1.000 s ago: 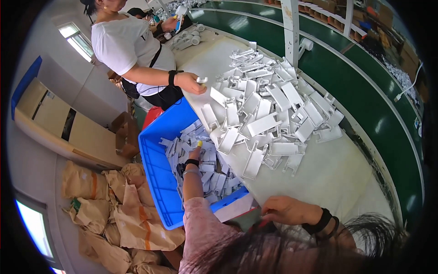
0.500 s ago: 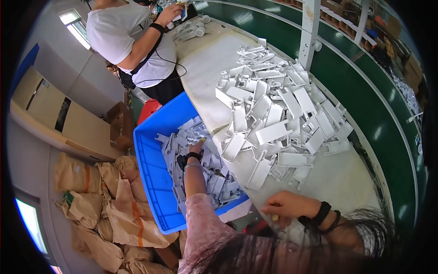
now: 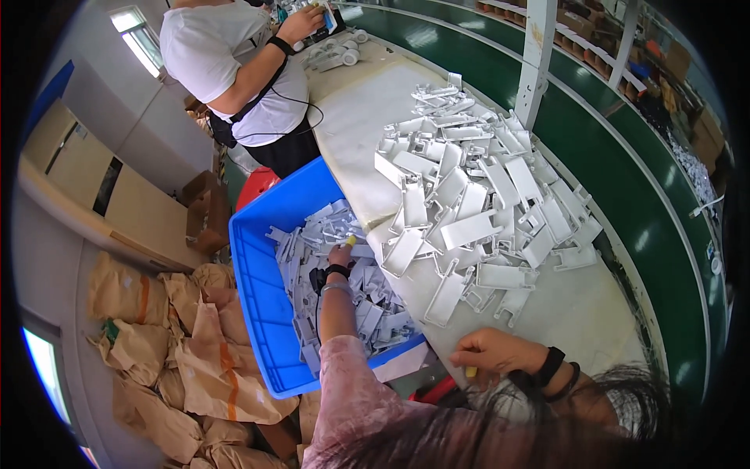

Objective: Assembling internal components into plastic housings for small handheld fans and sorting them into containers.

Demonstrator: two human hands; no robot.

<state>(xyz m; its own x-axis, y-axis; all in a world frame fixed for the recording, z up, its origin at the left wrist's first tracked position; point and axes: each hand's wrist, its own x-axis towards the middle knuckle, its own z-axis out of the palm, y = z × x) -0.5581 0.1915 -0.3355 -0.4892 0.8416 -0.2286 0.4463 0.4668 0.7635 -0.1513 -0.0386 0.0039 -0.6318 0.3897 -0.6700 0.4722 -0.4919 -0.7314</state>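
Note:
My left hand point(image 3: 340, 255) reaches down among white plastic parts point(image 3: 373, 314) in a blue bin point(image 3: 251, 289). A yellow cover tips one of its fingers, right beside a white piece; the other fingers are mostly hidden, so its grip cannot be made out. My right hand point(image 3: 491, 352) is at the near edge of the worktable point(image 3: 574, 313), closed with fingers curled under. Something yellow shows at one of its fingers, and whatever lies inside the curl is out of sight. Farther up the table spreads a heap of white plastic housings point(image 3: 473, 227), just beyond my right hand.
At the far left a person in a white shirt point(image 3: 205, 59) works near white cylindrical pieces point(image 3: 336, 56). Brown paper sacks point(image 3: 223, 375) pile up left of the bin. A white post point(image 3: 536, 66) stands by the green conveyor point(image 3: 625, 168). Loose hair hangs across the lower edge.
My left hand has shifted slightly within the bin, its yellow-tipped finger now beside a white piece. My right hand stays nearly in place. The view has tilted a little.

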